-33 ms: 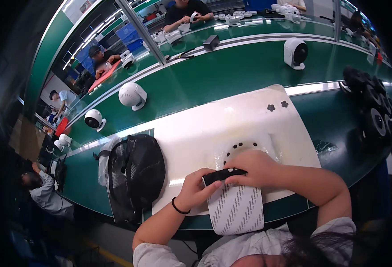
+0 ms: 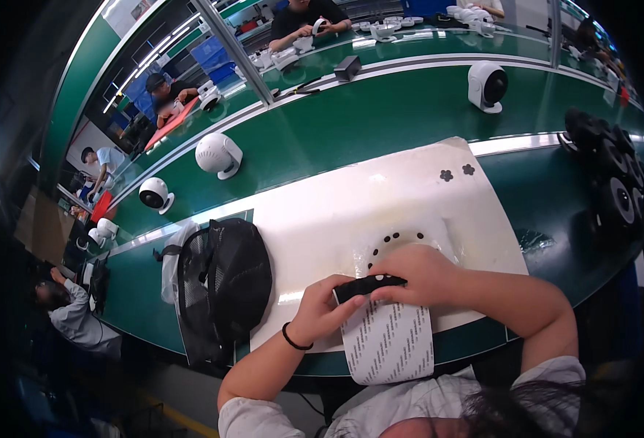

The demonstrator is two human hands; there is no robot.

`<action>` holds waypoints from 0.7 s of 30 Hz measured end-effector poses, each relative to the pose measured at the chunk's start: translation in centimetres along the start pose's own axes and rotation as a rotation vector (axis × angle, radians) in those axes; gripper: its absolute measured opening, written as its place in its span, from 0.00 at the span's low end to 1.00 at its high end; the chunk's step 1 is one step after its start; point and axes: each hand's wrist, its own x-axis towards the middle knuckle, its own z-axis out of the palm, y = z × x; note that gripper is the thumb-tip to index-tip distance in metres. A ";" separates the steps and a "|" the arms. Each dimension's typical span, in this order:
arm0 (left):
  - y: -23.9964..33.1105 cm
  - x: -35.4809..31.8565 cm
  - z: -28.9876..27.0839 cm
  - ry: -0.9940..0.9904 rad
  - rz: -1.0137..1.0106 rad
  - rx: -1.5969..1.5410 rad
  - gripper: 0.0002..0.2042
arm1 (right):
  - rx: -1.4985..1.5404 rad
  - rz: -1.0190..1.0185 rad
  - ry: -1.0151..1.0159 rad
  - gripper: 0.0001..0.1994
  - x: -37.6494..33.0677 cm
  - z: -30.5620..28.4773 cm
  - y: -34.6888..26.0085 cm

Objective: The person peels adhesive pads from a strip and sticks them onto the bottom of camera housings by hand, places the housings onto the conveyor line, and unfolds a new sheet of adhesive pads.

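Both hands grip a short, narrow black piece (image 2: 357, 290) with a pale round spot near its right end. My left hand (image 2: 320, 308), a black band at its wrist, pinches the left end. My right hand (image 2: 426, 276) is closed on the right end, hiding part of it. Below them a white sheet of printed backing paper (image 2: 391, 349) hangs over the front edge of the table. Behind my right hand lies a clear film (image 2: 363, 248) with several small black ovals (image 2: 388, 239) in an arc. A pale mat (image 2: 315, 226) is under it all.
Left of the mat lies a black mesh bag (image 2: 227, 285) beside a clear plastic bag (image 2: 170, 274). White cameras (image 2: 218, 155) stand on the green bench, another camera (image 2: 487, 87) farther right. Black round parts (image 2: 618, 175) are stacked at right. Two dark flower-shaped pieces (image 2: 447, 176) lie on the mat.
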 end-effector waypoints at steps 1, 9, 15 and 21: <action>0.1 0.1 0.0 0.000 0.009 0.008 0.13 | -0.010 -0.013 0.016 0.17 0.1 0.0 0.1; -0.3 0.3 0.0 0.027 0.116 0.088 0.12 | -0.038 -0.039 0.031 0.15 0.3 0.1 0.1; -0.4 0.3 0.2 0.039 0.157 0.092 0.10 | -0.046 -0.060 0.042 0.14 0.2 0.2 0.2; -0.3 0.2 0.0 0.036 0.166 0.122 0.07 | -0.047 -0.097 0.045 0.14 0.3 0.5 0.6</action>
